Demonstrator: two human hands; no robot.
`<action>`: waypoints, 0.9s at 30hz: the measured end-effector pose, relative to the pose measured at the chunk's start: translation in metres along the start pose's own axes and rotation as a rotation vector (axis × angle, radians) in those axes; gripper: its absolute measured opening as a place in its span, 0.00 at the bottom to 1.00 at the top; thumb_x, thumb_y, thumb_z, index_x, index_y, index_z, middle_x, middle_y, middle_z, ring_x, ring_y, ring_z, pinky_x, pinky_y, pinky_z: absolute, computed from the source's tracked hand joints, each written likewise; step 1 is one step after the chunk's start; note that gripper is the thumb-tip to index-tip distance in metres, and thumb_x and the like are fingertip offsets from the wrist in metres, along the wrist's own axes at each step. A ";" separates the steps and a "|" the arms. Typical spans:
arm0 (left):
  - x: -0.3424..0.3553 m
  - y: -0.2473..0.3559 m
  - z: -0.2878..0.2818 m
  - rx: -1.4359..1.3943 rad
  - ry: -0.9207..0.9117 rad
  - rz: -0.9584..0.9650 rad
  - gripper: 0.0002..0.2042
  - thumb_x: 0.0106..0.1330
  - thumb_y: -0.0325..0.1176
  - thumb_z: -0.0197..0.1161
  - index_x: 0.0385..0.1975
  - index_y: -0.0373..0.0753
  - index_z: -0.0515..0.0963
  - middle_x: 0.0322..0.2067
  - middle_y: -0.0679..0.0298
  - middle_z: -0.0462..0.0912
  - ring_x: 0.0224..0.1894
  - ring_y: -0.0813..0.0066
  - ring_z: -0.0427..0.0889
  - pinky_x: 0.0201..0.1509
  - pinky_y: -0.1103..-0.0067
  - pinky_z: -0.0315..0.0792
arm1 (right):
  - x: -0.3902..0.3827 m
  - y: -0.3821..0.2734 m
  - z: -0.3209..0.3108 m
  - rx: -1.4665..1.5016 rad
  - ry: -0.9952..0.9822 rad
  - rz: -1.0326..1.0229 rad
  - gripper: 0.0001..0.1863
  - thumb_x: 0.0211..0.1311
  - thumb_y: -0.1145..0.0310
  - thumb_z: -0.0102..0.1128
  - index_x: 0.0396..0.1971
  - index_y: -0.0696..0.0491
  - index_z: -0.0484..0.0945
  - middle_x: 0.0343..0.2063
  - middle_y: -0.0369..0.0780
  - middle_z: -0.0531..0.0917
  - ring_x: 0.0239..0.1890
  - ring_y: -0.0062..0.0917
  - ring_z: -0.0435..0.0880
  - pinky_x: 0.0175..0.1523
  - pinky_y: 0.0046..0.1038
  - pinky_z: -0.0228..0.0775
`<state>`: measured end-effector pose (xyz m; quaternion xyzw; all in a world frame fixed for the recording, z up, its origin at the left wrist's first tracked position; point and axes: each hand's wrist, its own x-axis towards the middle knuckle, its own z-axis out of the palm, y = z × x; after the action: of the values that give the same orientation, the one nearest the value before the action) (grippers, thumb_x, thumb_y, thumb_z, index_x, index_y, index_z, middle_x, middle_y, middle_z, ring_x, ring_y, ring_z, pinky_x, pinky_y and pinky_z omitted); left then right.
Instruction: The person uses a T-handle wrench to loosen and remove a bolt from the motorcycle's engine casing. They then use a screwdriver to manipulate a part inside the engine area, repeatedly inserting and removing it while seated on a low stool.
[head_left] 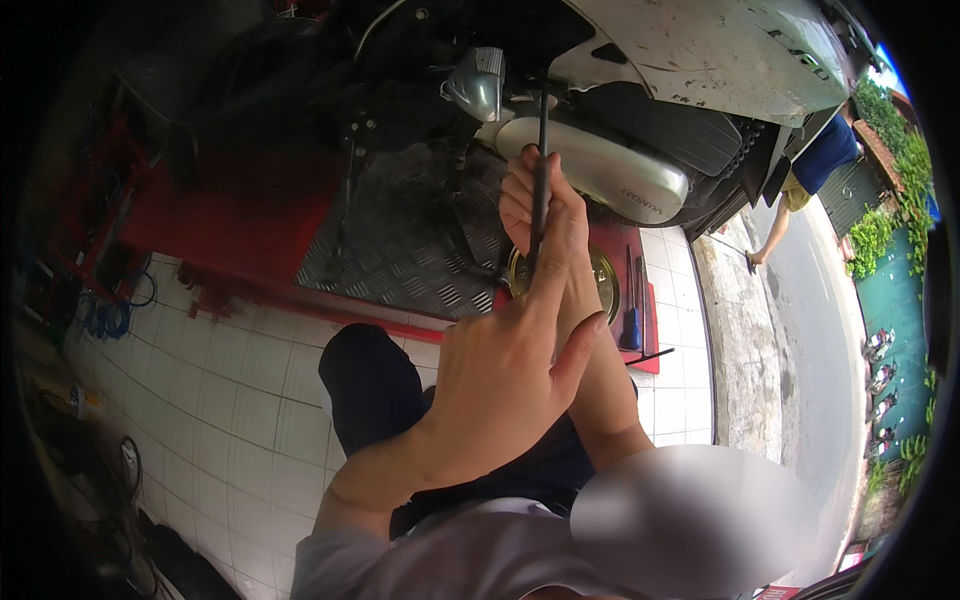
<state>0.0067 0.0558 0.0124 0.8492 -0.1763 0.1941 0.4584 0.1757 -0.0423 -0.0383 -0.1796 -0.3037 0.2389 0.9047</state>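
My right hand [545, 205] is closed round a long black rod-shaped tool [543, 125], held nearly upright in the picture. The tool's far end reaches the underside of a scooter, between its silver engine cover [590, 165] and a grey metal part [478, 88]; the exact contact is hidden. Just below, my left hand [500, 365] has its index finger stretched along the tool's near end and its thumb spread away. Its other fingers are mostly hidden behind the hand. Above both hands is the scooter's scuffed pale body panel [710, 50].
The scooter stands over a red lift with a dark tread plate [400, 255]. A gold round dish [606, 285] and a blue-handled screwdriver [632, 328] lie on a red surface [650, 365] to the right. Blue hose [110, 315] coils at left. Another person [825, 160] is near the street.
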 end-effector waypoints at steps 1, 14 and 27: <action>-0.002 -0.002 -0.005 0.006 0.032 -0.063 0.34 0.61 0.35 0.65 0.62 0.23 0.58 0.13 0.62 0.75 0.14 0.66 0.77 0.22 0.76 0.70 | -0.002 -0.002 0.002 -0.016 0.032 -0.006 0.11 0.69 0.62 0.53 0.35 0.55 0.76 0.18 0.27 0.64 0.18 0.09 0.58 0.23 0.14 0.50; -0.004 -0.008 -0.002 -0.041 0.083 -0.031 0.37 0.64 0.40 0.61 0.64 0.22 0.52 0.12 0.59 0.74 0.14 0.62 0.78 0.19 0.73 0.71 | -0.002 -0.007 -0.004 -0.063 0.024 -0.003 0.13 0.71 0.61 0.50 0.38 0.57 0.72 0.20 0.29 0.63 0.18 0.09 0.57 0.23 0.15 0.51; -0.001 -0.003 0.000 -0.083 0.048 0.024 0.33 0.64 0.39 0.61 0.62 0.22 0.57 0.13 0.55 0.75 0.14 0.58 0.79 0.22 0.70 0.73 | 0.002 -0.007 -0.008 0.012 0.034 0.014 0.12 0.71 0.63 0.50 0.35 0.58 0.71 0.19 0.28 0.63 0.17 0.09 0.57 0.23 0.14 0.50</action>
<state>0.0073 0.0573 0.0098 0.8225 -0.1831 0.2124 0.4949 0.1840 -0.0483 -0.0398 -0.1805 -0.2856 0.2440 0.9090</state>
